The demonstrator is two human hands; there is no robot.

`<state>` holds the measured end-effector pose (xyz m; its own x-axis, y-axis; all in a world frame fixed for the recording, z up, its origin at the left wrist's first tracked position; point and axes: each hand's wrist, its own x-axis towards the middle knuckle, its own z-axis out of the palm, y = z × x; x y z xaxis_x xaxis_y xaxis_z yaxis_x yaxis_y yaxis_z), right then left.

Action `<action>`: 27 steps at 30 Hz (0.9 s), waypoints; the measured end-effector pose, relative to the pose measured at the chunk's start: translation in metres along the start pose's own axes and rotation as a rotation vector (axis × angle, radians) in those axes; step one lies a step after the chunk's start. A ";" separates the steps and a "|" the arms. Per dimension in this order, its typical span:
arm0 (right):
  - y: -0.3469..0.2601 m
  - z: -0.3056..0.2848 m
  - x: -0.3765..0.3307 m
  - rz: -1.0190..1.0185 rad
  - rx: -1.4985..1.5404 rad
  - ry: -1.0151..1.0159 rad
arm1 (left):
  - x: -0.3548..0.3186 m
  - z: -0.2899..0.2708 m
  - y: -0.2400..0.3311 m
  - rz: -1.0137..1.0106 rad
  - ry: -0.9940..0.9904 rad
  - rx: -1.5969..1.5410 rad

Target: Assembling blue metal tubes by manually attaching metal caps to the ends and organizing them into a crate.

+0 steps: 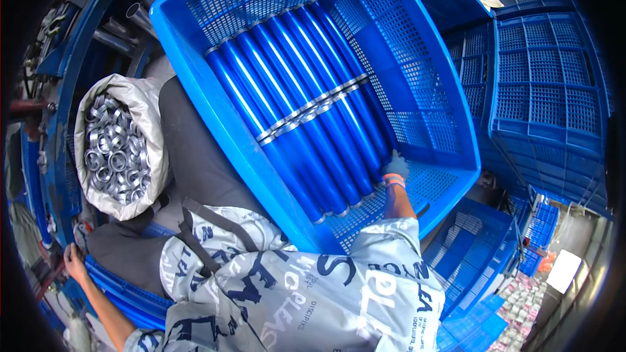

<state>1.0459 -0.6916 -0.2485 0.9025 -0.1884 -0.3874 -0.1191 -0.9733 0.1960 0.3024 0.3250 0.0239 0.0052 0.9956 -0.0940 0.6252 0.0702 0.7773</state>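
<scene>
My right hand (396, 167), in a grey glove with an orange cuff, is closed at the near end of the rightmost blue tube (375, 117); part of its fingers is hidden. That tube lies inside a large blue plastic crate (438, 114), in a layer of several shiny blue tubes (274, 68) with silver ends, set in two rows end to end. Out at the far left, my left hand (74, 263) shows bare and small beside the blue machine frame. Its fingers are too dark and small to read.
A white woven sack (158, 137) full of silver metal rings (116, 150) stands left of the crate, by my leg. Metal tubes (138, 16) lie beyond it near the machine. Stacked blue crates (548, 78) line the right side. More blue crates (466, 248) are at lower right.
</scene>
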 end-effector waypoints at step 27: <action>-0.051 0.027 0.013 -0.119 0.227 -0.313 | -0.006 -0.048 0.036 0.172 0.043 0.282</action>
<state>1.0524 -0.6481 -0.2880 0.7498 -0.0690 -0.6581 -0.1415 -0.9883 -0.0577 0.2871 0.3249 0.0823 0.1006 0.9934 0.0547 0.8092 -0.1137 0.5764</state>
